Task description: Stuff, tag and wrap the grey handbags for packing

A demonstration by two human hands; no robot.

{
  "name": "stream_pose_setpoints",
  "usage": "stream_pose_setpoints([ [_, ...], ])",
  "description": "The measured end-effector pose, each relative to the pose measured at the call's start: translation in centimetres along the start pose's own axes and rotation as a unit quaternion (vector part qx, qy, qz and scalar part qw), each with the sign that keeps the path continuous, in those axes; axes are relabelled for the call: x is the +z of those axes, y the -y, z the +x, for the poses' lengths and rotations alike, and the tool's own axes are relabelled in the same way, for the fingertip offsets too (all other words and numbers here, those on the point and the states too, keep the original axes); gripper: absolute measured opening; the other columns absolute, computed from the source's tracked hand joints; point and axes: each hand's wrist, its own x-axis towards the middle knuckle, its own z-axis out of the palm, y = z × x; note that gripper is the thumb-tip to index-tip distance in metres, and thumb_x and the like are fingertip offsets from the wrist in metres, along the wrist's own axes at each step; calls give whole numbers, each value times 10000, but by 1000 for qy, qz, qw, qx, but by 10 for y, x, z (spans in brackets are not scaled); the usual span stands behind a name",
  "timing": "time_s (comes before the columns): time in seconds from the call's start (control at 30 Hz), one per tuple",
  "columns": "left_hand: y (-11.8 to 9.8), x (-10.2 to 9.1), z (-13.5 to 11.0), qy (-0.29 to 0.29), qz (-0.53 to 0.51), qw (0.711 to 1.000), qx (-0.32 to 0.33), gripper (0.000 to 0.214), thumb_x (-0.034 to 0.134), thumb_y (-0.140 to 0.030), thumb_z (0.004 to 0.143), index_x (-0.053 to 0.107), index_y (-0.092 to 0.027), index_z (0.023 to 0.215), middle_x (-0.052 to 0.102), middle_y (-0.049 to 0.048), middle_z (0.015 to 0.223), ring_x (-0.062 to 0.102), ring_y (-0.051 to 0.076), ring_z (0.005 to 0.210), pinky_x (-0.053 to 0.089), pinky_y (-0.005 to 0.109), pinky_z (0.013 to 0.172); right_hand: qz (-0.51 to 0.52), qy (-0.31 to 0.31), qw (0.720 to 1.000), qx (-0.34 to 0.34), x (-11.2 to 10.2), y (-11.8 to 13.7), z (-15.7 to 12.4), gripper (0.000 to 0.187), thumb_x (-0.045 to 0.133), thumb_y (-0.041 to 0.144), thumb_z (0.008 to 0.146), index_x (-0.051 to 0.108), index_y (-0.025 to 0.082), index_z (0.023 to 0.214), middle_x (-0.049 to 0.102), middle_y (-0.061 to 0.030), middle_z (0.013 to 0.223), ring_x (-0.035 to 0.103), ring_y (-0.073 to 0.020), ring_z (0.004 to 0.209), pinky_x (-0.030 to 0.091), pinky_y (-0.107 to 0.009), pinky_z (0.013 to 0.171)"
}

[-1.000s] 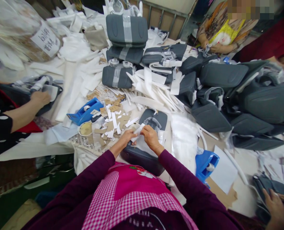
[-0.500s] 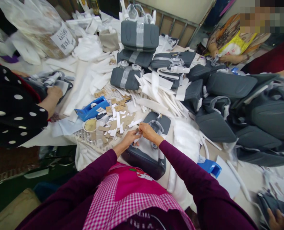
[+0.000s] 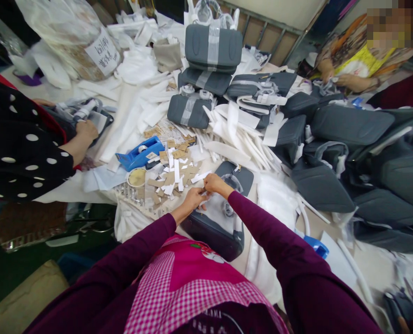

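A dark grey handbag (image 3: 215,239) lies on the table right in front of me, its flap turned back away from me. White wrapping and clear plastic cover the handle and part of the bag. Over the bag's left side, my left hand (image 3: 195,198) and my right hand (image 3: 216,184) meet with their fingertips pinched together. Whatever small piece sits between the fingers is too small to make out. Small white and brown card strips (image 3: 175,174) are scattered just beyond my left hand.
A blue tape dispenser (image 3: 140,153) and a round tub (image 3: 137,177) stand to the left. Grey handbags (image 3: 213,48) are stacked at the back and right. White foam strips (image 3: 241,134) lie between. Co-workers handle bags at left and far right.
The view has shifted slightly, so the table's things appear further right. My two hands stay together over the bag, with the right hand's fingers slightly shifted.
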Motion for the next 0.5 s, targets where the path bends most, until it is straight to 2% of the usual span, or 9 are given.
stream_pose_setpoints([
  [0.1,1,1,1,-2,-2,1000,-9,240,699,-252,702,686,-94,882,677,44,678,599,143,392,360,195,332,-18,-11,1000,21,3,4,-5,254,652,122,690,731,104,932,724,-147,932,683,-240,859,482,-245,684],
  [0.2,3,1,1,2,-19,1000,-22,247,691,-286,710,687,-86,855,656,47,617,610,164,414,358,207,340,-24,-33,999,23,6,3,-12,280,596,140,753,719,114,1004,717,-150,990,680,-225,885,480,-243,705],
  [0.37,6,2,1,6,-71,997,-30,253,658,-300,721,680,-90,860,666,59,650,612,168,449,328,219,341,-33,-73,997,-20,16,-1,-27,229,535,127,800,727,131,923,716,-139,935,660,-220,881,449,-256,705],
  [0.5,8,0,3,8,-98,995,-21,202,636,-266,735,673,-84,813,655,51,610,574,145,440,314,225,361,-37,-111,989,-87,24,-5,-40,194,529,106,812,710,132,877,695,-132,961,605,-214,948,411,-281,795],
])
